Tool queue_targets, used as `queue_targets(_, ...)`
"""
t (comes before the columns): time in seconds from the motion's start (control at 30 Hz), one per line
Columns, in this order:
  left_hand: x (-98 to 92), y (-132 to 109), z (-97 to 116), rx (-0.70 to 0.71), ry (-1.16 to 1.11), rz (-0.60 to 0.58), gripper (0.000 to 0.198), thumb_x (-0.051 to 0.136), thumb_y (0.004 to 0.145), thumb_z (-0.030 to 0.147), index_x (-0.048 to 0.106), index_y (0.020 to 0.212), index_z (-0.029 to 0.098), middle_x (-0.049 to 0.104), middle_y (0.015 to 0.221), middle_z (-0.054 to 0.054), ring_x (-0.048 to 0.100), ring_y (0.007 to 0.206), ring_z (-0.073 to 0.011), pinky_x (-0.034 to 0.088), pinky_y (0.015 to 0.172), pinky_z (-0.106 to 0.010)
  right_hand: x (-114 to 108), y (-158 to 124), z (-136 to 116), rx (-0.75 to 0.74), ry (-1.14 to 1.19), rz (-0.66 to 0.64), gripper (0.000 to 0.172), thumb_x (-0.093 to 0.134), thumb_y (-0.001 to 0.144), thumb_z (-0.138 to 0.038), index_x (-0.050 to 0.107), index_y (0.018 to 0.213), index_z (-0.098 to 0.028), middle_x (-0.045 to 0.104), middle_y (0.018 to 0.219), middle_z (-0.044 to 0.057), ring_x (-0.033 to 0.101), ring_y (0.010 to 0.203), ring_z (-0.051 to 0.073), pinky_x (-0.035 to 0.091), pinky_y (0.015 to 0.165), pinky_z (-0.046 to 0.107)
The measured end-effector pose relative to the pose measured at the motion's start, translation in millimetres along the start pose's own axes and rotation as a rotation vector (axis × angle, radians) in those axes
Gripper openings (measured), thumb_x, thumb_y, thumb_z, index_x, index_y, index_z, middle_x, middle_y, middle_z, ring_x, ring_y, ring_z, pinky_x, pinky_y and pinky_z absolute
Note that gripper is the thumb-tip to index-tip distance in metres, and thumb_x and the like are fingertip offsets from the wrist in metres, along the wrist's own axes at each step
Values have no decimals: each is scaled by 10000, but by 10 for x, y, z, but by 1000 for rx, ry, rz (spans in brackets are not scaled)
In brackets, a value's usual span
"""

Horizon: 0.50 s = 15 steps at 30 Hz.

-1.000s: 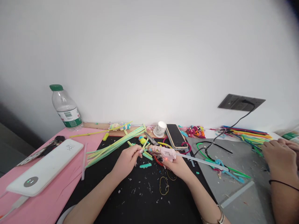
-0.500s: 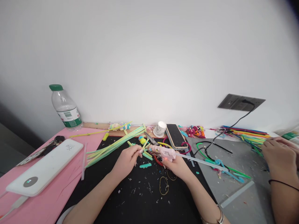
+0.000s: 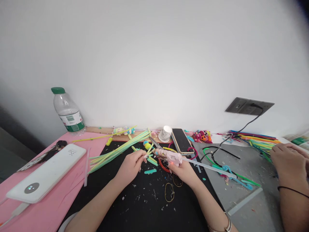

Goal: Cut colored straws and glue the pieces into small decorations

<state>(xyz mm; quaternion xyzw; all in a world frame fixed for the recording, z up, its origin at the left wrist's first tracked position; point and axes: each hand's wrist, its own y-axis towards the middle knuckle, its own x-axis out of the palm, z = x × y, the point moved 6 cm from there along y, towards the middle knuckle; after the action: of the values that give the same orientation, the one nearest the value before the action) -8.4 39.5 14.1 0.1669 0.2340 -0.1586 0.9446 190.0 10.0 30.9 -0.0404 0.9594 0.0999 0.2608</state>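
Note:
My right hand (image 3: 184, 170) is wrapped round a pale pink hot glue gun (image 3: 174, 158), whose nozzle points left. A long translucent glue stick (image 3: 210, 167) juts from its back end, and a small red light glows on its side. In a pinch, my left hand (image 3: 130, 163) holds a short yellow-green pipe cleaner (image 3: 149, 150) just left of the nozzle. Whether the nozzle touches it I cannot tell. Under and around the hands lie several cut pipe cleaner pieces (image 3: 150, 171) and a small yellow-and-blue fuzzy figure (image 3: 146, 145).
A bundle of green and yellow pipe cleaners (image 3: 118, 151) lies left on the black mat (image 3: 145, 209). Behind are a paper cup (image 3: 165, 134) and a phone (image 3: 181, 141). A power bank (image 3: 48, 174) and bottle (image 3: 70, 112) stand left. Another person's hands (image 3: 288, 161) are at right.
The glue gun has shifted very slightly right, its nozzle a little farther from the left hand's fingers. My left hand holds the same pipe cleaner in almost the same spot.

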Motion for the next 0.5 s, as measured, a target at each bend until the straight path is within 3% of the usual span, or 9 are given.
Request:
queue_targets(0.1, -3, 2, 1, -7, -2, 3, 242, 341, 925, 270, 521, 789, 184, 555, 717, 26, 481, 469, -83, 386, 556, -220, 20, 4, 21, 47, -6, -54, 298, 535, 813, -265, 667, 1071, -198, 671, 684, 28, 625, 685, 201, 504, 604, 287)
queue_targets(0.5, -5, 2, -5, 8, 12, 9, 242, 336, 928, 263, 529, 805, 184, 558, 716, 27, 479, 469, -82, 390, 564, -223, -1, 12, 139, 62, -42, -22, 311, 539, 798, -268, 659, 1077, -199, 690, 819, 36, 616, 718, 189, 491, 626, 279)
